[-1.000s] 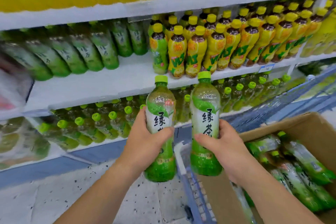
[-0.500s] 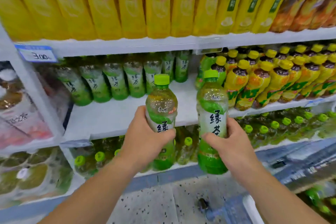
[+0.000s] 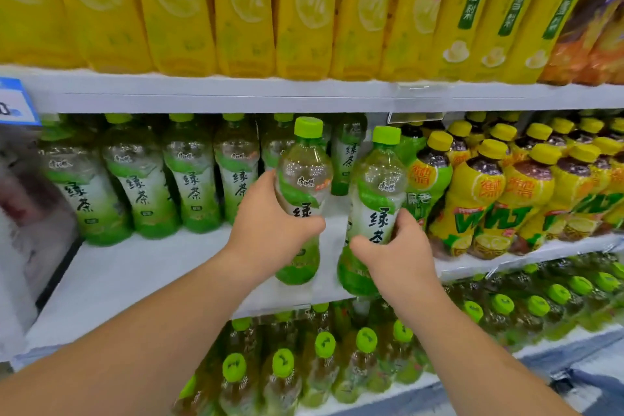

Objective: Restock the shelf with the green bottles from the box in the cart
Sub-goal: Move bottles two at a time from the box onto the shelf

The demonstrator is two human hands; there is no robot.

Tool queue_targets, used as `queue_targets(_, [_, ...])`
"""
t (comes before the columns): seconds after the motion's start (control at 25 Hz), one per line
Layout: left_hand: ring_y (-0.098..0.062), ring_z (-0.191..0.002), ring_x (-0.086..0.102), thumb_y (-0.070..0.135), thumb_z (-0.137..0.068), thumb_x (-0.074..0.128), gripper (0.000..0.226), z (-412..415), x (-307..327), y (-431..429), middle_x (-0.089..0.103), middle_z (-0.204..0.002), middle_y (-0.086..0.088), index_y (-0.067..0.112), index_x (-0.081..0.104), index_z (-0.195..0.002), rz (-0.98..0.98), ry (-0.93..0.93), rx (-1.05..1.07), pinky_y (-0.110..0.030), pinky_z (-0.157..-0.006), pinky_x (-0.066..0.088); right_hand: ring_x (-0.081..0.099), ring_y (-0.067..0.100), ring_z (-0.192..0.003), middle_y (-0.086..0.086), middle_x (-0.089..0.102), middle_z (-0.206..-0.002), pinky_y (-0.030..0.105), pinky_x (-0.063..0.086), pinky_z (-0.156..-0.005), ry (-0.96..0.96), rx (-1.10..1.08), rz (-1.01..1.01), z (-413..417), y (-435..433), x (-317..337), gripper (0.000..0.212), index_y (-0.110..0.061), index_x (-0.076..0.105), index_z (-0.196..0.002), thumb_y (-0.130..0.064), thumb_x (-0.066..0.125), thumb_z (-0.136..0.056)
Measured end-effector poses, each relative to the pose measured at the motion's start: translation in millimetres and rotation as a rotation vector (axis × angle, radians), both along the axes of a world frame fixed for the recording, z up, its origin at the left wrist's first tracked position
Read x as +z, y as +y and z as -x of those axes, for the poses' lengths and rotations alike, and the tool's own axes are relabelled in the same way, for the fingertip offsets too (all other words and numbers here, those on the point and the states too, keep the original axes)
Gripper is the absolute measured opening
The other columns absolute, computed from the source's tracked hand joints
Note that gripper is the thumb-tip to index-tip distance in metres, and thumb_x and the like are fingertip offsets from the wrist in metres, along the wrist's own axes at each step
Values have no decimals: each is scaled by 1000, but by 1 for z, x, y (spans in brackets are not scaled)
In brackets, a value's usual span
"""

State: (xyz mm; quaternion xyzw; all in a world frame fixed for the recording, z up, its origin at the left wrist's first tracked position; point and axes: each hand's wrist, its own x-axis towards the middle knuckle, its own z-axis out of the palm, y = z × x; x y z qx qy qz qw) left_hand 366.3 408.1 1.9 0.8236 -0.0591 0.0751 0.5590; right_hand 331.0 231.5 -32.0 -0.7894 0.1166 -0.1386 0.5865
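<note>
The white metal middle shelf (image 3: 141, 273) has bare space in front of its row of green-tea bottles (image 3: 189, 186), leaving room for stock. The left hand (image 3: 270, 230) and right hand (image 3: 395, 260) each carry an upright green plastic bottle, left bottle (image 3: 304, 165) and right bottle (image 3: 378, 192), fingers wrapped around the labels, over the shelf's front, likely so both stand straight.

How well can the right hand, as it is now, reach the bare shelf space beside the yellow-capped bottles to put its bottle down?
Probably yes. The right hand holds its green bottle upright over the white shelf, and nothing stands between it and the yellow-capped bottles.
</note>
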Motion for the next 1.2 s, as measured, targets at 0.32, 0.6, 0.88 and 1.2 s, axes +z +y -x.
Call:
queue_targets(0.32, [13, -71, 62, 16, -63, 85, 45, -41, -45, -19, 69, -80, 20, 35, 58, -94, 76, -157, 35, -13, -57, 47, 64, -7, -64, -7, 69, -85, 8, 43, -46, -212, 0, 30, -51, -3, -41, 39, -29, 56, -96, -10, 77, -68])
queue_targets(0.6, [8, -91, 57, 35, -73, 84, 41, -30, -101, -19, 59, -98, 21, 52, 51, -91, -47, -373, 22, -9, -70, 45, 64, 10, -91, -5, 61, -102, 26, 56, -70, -346, -59, 106, -62, -3, -76, 37, -35, 54, -101, -23, 74, -72])
queue_targets(0.88, [1, -94, 53, 54, -77, 76, 32, -26, -125, -1, 48, -107, 18, 45, 62, -104, -199, -301, -40, -25, -90, 45, 50, 4, -97, -16, 50, -103, 28, 47, -81, -383, -176, 495, -39, -7, -107, 53, -30, 50, -118, -50, 74, -75])
queue_targets(1.2, [12, -76, 54, 45, -67, 89, 49, -47, -121, -17, 57, -83, 24, 31, 51, -95, -113, -239, 100, -7, -58, 36, 55, 13, -90, -8, 62, -99, 24, 38, -74, -240, -178, 445, -73, -6, -89, 33, -28, 52, -106, -27, 76, -84])
